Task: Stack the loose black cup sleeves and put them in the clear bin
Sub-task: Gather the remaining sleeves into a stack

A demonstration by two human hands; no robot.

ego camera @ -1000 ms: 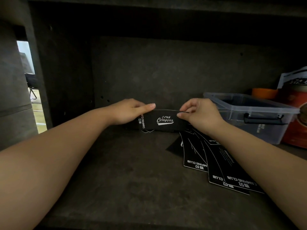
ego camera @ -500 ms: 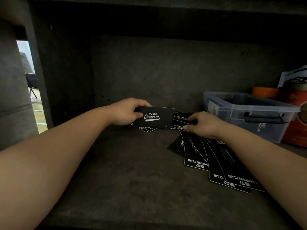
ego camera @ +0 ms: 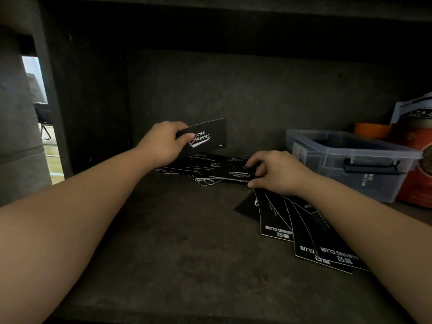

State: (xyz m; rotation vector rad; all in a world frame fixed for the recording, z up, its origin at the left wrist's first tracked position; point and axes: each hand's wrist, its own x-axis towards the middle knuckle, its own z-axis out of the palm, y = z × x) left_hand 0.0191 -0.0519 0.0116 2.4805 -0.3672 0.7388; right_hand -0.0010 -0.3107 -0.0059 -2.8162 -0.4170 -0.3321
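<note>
Your left hand [ego camera: 163, 142] now lifts the gathered sleeve stack [ego camera: 205, 137] clear; right hand [ego camera: 278, 173] has let go, pinches the next sleeve [ego camera: 233, 175] off the shelf; clear bin [ego camera: 346, 160] waits right, stacking continues.

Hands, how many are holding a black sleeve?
2. The left hand holds one sleeve up; the right hand pinches another sleeve from the pile.
</note>
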